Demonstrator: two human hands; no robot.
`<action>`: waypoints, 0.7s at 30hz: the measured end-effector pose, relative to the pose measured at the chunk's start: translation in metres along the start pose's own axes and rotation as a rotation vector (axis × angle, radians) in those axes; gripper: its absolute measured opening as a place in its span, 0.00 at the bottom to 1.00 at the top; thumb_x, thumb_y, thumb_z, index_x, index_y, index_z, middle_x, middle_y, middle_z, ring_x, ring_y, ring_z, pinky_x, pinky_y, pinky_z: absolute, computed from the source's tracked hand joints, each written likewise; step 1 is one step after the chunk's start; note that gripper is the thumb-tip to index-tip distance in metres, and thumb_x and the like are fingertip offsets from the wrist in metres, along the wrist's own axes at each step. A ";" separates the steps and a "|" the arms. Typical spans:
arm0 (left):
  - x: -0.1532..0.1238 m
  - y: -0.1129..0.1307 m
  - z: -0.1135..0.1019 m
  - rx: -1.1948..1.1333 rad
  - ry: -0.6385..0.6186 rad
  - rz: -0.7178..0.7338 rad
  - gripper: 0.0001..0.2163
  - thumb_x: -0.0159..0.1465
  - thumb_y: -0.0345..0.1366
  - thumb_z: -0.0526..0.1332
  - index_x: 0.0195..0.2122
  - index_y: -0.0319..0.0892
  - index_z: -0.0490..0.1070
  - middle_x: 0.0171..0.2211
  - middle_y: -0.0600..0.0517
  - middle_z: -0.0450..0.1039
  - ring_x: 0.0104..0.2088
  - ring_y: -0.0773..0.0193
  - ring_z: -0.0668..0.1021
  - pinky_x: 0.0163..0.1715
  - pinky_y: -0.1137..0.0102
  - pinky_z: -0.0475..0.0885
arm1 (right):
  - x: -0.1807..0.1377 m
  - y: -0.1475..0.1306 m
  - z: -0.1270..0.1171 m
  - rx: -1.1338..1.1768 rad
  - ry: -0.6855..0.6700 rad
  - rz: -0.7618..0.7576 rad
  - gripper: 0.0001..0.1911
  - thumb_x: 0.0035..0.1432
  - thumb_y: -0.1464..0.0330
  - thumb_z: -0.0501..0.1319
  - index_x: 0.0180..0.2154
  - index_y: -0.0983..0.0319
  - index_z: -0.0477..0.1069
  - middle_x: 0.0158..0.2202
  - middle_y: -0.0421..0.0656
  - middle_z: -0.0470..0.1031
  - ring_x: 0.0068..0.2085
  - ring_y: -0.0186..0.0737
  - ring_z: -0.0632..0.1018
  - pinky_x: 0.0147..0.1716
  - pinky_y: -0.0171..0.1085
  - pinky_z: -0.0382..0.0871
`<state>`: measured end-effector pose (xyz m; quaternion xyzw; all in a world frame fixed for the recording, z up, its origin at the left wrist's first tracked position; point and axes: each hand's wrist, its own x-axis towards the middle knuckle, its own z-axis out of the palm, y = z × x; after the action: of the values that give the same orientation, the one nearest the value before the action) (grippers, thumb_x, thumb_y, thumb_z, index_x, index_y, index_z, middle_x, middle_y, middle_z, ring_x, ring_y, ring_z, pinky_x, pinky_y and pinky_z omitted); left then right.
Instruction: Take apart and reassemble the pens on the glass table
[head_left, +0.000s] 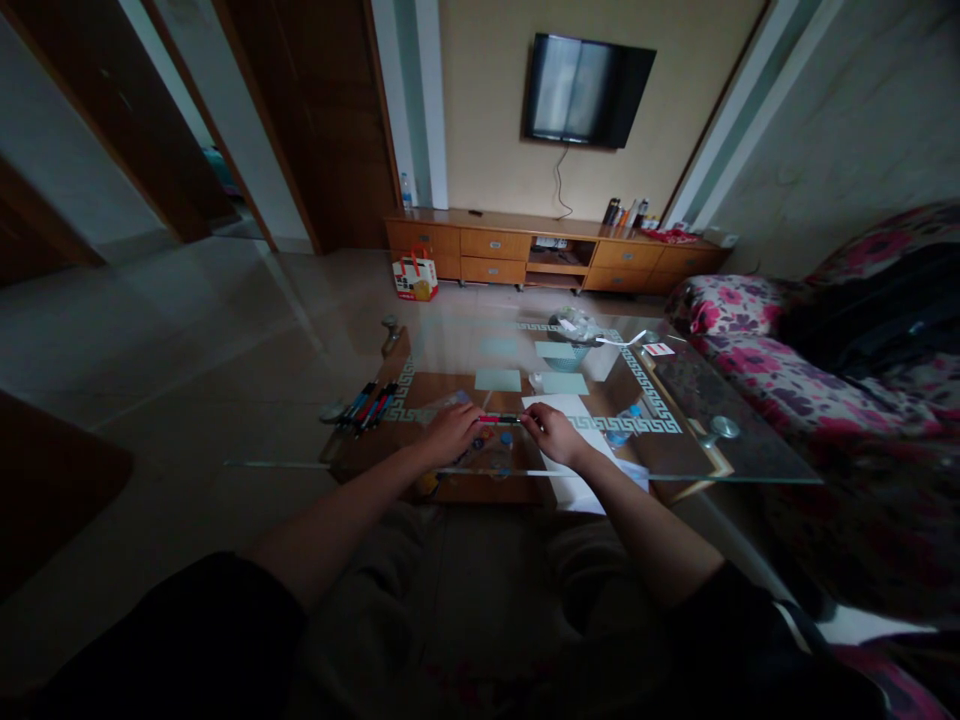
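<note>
Between my two hands lies a slim pen [498, 420], red toward its left end and dark toward its right. The fingers of my left hand [454, 432] are closed on the red end. With thumb and fingers pinched, my right hand [553, 432] grips the dark end. Both hands are above the near part of a glass coffee table [450, 350]. Left of them, several pens [367, 408] with blue, red and black parts lie side by side on the glass.
A clear plastic bag [576, 325] and a red-and-white card [659, 349] are on the table's far right. Bottles [621, 425] and white paper [574, 490] show through the glass. Beyond stand a carton [415, 278] and a wooden TV cabinet [491, 245]. A floral sofa [795, 370] is at right.
</note>
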<state>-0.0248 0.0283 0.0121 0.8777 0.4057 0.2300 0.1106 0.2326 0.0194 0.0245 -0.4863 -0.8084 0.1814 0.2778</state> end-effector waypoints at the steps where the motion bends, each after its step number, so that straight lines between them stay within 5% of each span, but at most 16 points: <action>1: 0.000 -0.001 -0.001 -0.002 -0.003 0.002 0.12 0.72 0.38 0.49 0.47 0.43 0.70 0.43 0.48 0.73 0.45 0.59 0.74 0.48 0.64 0.67 | -0.001 0.000 0.000 0.002 -0.008 0.007 0.13 0.68 0.62 0.53 0.37 0.62 0.71 0.34 0.45 0.74 0.35 0.38 0.73 0.38 0.35 0.63; 7: -0.001 0.003 -0.011 0.042 -0.037 0.041 0.13 0.72 0.39 0.49 0.54 0.47 0.67 0.47 0.49 0.74 0.47 0.59 0.75 0.50 0.64 0.66 | -0.001 -0.002 0.001 0.034 -0.018 0.043 0.17 0.69 0.59 0.51 0.35 0.62 0.70 0.30 0.43 0.73 0.30 0.36 0.70 0.32 0.34 0.60; 21: 0.002 0.009 -0.016 0.170 0.020 -0.011 0.12 0.71 0.41 0.51 0.47 0.47 0.72 0.43 0.48 0.74 0.45 0.57 0.74 0.47 0.64 0.65 | 0.008 0.006 0.017 0.415 -0.037 0.208 0.25 0.65 0.49 0.50 0.32 0.62 0.71 0.29 0.41 0.75 0.27 0.35 0.73 0.32 0.34 0.67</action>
<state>-0.0254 0.0240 0.0300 0.8792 0.4297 0.2031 0.0327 0.2228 0.0287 0.0103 -0.4961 -0.7043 0.3800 0.3368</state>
